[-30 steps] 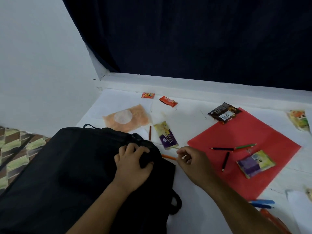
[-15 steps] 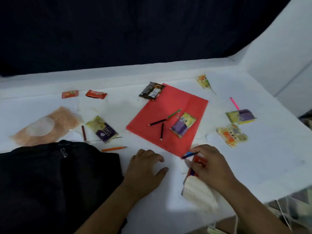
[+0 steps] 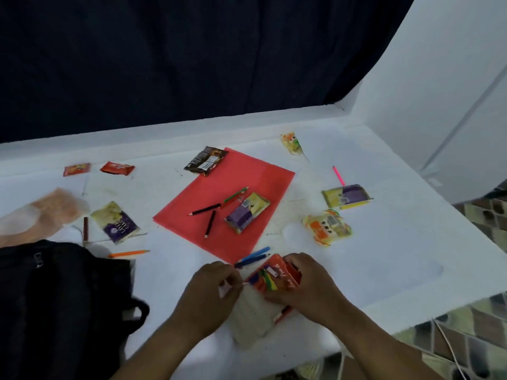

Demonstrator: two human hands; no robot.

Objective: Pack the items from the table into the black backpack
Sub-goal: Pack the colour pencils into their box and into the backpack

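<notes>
Pencil box [image 3: 275, 275] (orange, printed "Pencils"): gripped under right hand [image 3: 307, 281] fingers, curled over its far end; left hand [image 3: 214, 283] fingertips pinch its near flap. Black backpack [image 3: 63, 303] lies well left of both. Risk: box tipping open, spilling pencils beside blue pencils [image 3: 253, 259].

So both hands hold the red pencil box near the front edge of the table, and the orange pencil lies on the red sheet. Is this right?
Not quite. The head view shows the orange pencil lying on the white table beside the black backpack, not on the red sheet. Both the left hand and right hand do hold the red pencil box.
</notes>
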